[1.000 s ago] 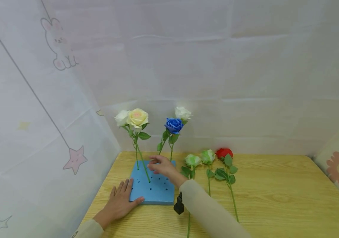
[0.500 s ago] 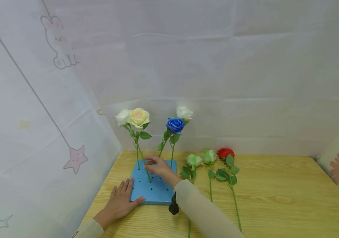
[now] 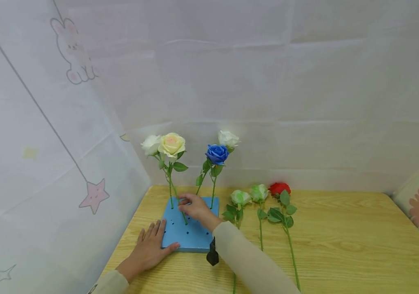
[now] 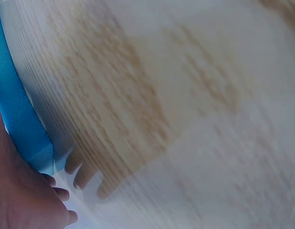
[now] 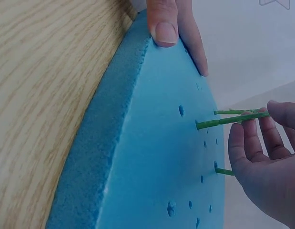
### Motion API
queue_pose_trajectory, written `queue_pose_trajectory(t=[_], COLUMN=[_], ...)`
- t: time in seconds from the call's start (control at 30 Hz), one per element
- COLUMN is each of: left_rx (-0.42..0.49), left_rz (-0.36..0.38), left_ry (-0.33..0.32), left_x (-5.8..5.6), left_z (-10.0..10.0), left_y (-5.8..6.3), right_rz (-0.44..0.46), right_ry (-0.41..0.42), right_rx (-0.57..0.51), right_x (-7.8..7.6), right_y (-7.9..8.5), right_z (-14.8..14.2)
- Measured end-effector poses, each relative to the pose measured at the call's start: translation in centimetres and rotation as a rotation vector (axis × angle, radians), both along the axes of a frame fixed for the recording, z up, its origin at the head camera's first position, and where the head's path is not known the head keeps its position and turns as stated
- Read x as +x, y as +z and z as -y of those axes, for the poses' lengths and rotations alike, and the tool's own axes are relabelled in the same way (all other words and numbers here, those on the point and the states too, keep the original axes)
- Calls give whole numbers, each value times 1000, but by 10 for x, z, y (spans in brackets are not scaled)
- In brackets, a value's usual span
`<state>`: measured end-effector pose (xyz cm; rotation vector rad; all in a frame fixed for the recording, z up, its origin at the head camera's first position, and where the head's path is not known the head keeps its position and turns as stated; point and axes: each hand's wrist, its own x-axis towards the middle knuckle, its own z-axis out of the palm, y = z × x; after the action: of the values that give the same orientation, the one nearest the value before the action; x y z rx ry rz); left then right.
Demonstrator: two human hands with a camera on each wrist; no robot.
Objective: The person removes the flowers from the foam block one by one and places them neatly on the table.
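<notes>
A pale yellow rose (image 3: 172, 145) stands in the blue foam board (image 3: 180, 241), its stem (image 5: 233, 119) sunk in one of the holes. My right hand (image 3: 197, 209) pinches that stem between thumb and fingers, low above the board. Spread flat, my left hand (image 3: 150, 247) rests along the board's left side, fingers on the table and thumb over the front corner. Behind the yellow rose is a white rose (image 3: 151, 145), also upright in the foam. Farther right a blue rose (image 3: 217, 154) and a second white rose (image 3: 228, 139) stand in the board's back part.
Two green-white roses (image 3: 240, 198) and a red rose (image 3: 279, 189) lie on the wooden table (image 3: 342, 237) right of the board, partly under my right sleeve. Several unfilled holes (image 5: 181, 110) dot the foam. A white cloth backdrop (image 3: 305, 81) rises behind the table.
My right hand has shifted slightly left, from beside the yellow rose's stem to pinching it. The left hand stays in place.
</notes>
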<state>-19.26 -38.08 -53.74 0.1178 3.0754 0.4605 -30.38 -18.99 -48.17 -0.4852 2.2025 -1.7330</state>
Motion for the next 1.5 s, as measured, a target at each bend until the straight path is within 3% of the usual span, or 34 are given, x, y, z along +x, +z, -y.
queue_pose_trajectory(t=[0.33,0.7,1.07,1.5], left_rx=[13,17,16,31], left_rz=[22,31,37,46], left_ry=[4,11,10,12], left_x=[-1,1,-1,0], left_z=[0,-1,0,-1], left_y=[-3,1,-2,0], right_rz=[-27,-47,-101,-143], right_ry=[-2,59,150,228], right_rx=[-90,-167,-160,-251], right_x=[4,8,16,31], right_y=[-2,26,48,71], right_z=[1,-8,-17,-55])
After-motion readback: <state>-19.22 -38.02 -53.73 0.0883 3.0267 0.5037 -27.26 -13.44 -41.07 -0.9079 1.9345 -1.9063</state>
